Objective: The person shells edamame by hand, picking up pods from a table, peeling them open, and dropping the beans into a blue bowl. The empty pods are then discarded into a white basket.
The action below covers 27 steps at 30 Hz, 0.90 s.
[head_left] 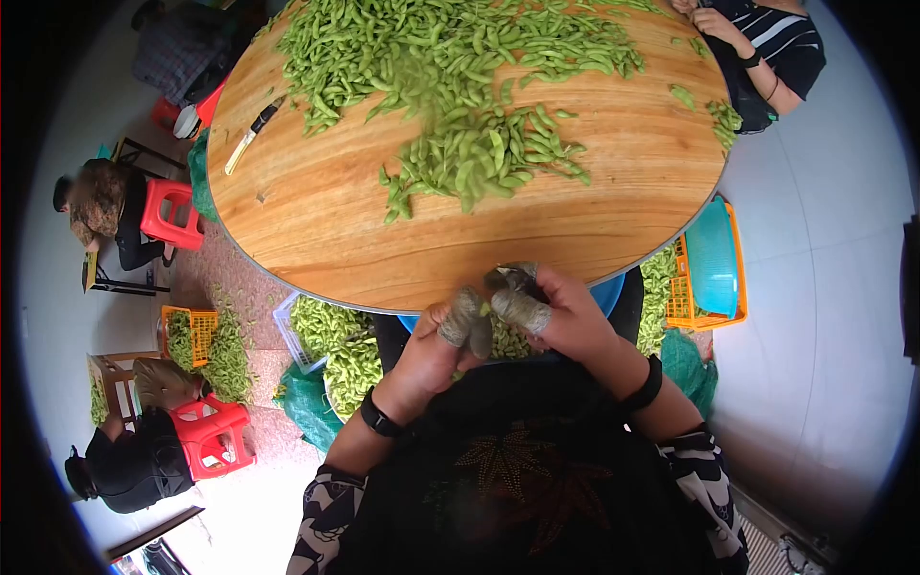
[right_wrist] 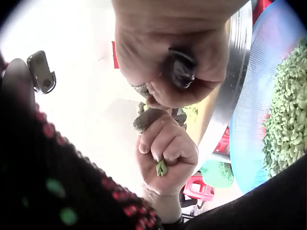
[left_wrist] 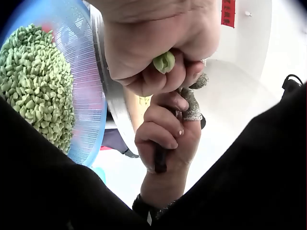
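While the left hand (head_left: 450, 335) curls round an edamame pod (left_wrist: 164, 62) just below the round table's edge (head_left: 316, 287), the right hand (head_left: 556, 311) grips a dark-handled knife (right_wrist: 180, 67); cuts are best kept short, over the blue basket (left_wrist: 91, 96).

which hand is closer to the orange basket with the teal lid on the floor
Right. The right hand sits at the table edge on the side nearer the orange basket, which stands off to its right; the left hand lies farther away, beyond the right hand.
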Available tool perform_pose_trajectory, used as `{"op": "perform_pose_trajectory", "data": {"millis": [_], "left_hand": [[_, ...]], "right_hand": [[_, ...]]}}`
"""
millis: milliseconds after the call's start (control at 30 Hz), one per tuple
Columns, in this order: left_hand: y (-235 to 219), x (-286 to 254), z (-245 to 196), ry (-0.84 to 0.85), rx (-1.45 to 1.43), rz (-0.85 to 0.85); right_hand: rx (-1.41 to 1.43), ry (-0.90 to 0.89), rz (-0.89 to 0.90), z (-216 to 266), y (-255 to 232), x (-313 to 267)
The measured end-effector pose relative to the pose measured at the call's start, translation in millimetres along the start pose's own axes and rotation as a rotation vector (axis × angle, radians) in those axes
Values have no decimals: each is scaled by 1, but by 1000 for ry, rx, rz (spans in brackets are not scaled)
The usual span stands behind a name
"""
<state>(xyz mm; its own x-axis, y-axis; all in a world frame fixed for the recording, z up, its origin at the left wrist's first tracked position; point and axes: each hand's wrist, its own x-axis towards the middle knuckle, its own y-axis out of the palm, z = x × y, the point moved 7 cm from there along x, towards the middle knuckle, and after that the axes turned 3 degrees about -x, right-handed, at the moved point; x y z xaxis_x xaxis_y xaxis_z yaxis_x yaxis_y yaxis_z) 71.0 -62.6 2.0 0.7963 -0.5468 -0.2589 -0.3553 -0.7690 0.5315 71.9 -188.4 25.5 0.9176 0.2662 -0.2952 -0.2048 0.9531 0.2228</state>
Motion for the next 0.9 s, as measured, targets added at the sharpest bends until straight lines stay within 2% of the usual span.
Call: {"op": "perform_pose_trajectory", "data": {"millis": [33,100,167,267,333,367,433,467,500,533,567,633,667,733,767,833,900], "left_hand": [[2,0,0,9,27,51],[0,0,1,-38,5,39],[-2,0,4,-81,-22,22],[0,2,5,-25,9,-1],[6,-2,-18,363,458,-56],[6,-4,-19,365,460,-55],[2,-5,-13,228,309,-15],[-2,-5,-15,229,309,-14],[-5,-3,-8,102,155,54],[-4,-2,0,-24,-1,121],[-3,-1,0,-23,-3,117],[0,-1,7,-140,-272,138],[1,0,8,-141,-272,135],[-12,5,1,6,46,-68],[-12,7,2,7,48,-67],[-12,5,-16,295,296,-111],[-16,3,-15,230,238,-107]], "right_hand": [[-10,-60,19,-1,2,4],[-19,-123,37,1,4,7],[-13,7,32,-6,3,10],[100,37,23,-21,-1,11],[100,58,25,-20,0,10],[99,79,26,-20,1,10],[195,108,67,-17,5,8],[290,143,109,-18,9,7],[289,144,109,-20,9,7],[212,70,115,-18,10,8],[135,-3,123,-15,10,9],[103,12,110,-16,11,8],[73,22,92,-17,10,7],[-1,-19,75,-17,8,8],[-76,-61,55,-14,7,8],[-101,-49,36,-14,6,8],[-129,-37,22,-13,6,7]]}}
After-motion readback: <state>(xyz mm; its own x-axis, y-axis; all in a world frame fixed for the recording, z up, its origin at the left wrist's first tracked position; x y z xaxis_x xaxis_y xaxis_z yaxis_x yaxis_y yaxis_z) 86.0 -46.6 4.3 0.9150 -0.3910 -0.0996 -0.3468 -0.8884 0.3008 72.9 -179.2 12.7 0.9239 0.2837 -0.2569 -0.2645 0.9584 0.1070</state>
